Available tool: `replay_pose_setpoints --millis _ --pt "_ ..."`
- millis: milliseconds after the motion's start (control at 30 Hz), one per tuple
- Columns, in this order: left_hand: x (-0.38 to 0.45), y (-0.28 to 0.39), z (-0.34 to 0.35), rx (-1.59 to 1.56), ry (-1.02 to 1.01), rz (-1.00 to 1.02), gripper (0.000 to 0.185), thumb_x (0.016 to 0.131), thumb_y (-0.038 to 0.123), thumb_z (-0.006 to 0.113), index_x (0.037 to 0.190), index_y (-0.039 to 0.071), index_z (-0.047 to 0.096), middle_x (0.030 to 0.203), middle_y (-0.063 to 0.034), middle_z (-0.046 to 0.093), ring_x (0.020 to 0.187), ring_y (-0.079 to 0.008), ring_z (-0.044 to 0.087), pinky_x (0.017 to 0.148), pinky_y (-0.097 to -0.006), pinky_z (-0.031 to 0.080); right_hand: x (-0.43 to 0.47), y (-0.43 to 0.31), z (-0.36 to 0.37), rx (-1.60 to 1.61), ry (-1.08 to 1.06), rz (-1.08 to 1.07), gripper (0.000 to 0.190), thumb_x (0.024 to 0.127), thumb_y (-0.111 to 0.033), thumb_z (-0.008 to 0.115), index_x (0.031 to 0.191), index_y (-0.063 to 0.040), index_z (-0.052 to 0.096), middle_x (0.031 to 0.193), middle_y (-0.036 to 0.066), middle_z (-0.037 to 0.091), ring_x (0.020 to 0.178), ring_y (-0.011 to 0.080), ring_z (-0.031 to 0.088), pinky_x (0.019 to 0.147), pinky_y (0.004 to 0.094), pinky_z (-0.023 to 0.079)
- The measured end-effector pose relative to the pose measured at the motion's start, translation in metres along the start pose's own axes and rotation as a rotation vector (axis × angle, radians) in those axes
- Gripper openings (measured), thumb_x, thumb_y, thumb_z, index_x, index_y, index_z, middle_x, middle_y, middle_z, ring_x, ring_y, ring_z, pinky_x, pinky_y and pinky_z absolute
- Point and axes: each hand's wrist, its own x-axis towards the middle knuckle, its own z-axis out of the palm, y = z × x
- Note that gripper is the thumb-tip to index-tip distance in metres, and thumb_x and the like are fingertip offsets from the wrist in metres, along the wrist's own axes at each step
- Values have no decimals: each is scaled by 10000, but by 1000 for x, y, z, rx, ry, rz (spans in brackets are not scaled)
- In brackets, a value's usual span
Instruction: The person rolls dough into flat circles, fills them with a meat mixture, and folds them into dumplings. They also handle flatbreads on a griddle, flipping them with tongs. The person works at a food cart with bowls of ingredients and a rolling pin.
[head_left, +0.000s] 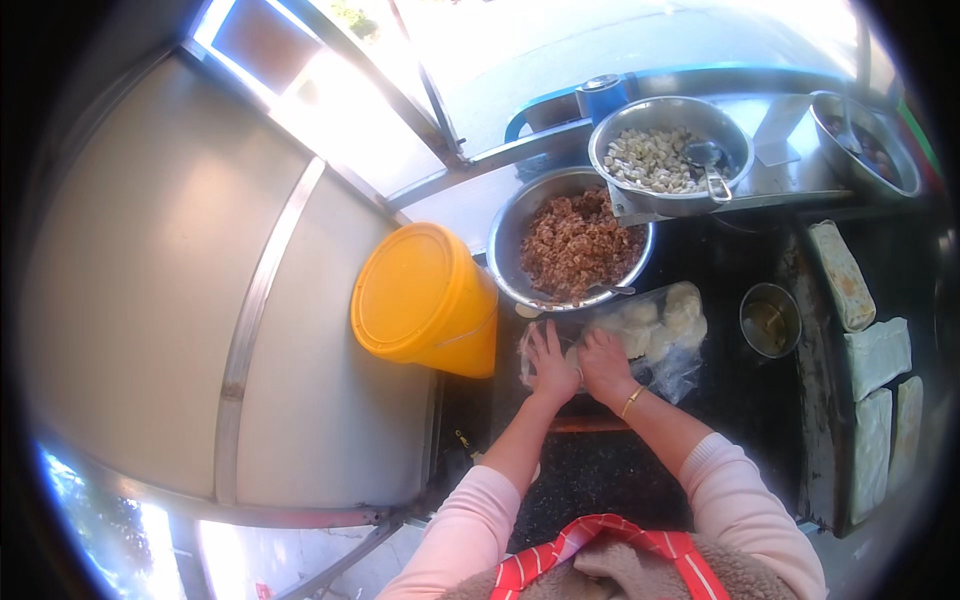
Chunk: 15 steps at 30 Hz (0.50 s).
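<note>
Dough portions (682, 315) lie in a clear plastic bag (679, 367) on the dark speckled worktop (592, 480). My left hand (551, 367) rests on the bag's left end with its fingers spread. Right beside it, my right hand (605, 365) has its fingers curled down at the bag, near the dough; what lies beneath them is hidden. Just beyond my hands stands a steel bowl (510, 262) of ground meat filling (581, 244), a utensil handle at its near rim.
A yellow lidded bucket (409, 292) stands left. Behind are a bowl of pale diced pieces (652, 157) with a ladle (703, 155) and another steel bowl (847, 169). At right are a metal cup (770, 320) and filled flatbreads (877, 356) on a griddle.
</note>
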Motion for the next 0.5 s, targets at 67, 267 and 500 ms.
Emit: replay_pose_setpoints --millis 67,267,500 --pt "3 0 -3 72 79 22 1038 803 243 712 1597 235 43 1657 -124 -116 1506 -455 19 1007 -837 161 8 -1 13 22 32 -51 286 790 -207 654 1044 -76 653 1082 90 589 1035 268 545 843 404 458" --pt "-7 6 -17 314 204 64 998 838 293 727 1595 222 81 1653 -153 -111 1497 -486 -7 954 -876 122 29 -7 15 -11 90 3 452 734 -280 724 1112 -62 604 998 97 605 984 287 582 814 405 471" --pt "-33 -5 -18 210 402 -24 679 960 365 536 1560 201 264 1649 -194 24 1497 -487 28 965 -871 124 22 -22 45 -40 110 -67 221 813 -112 610 1033 -102 621 988 98 654 963 285 627 821 455 490"
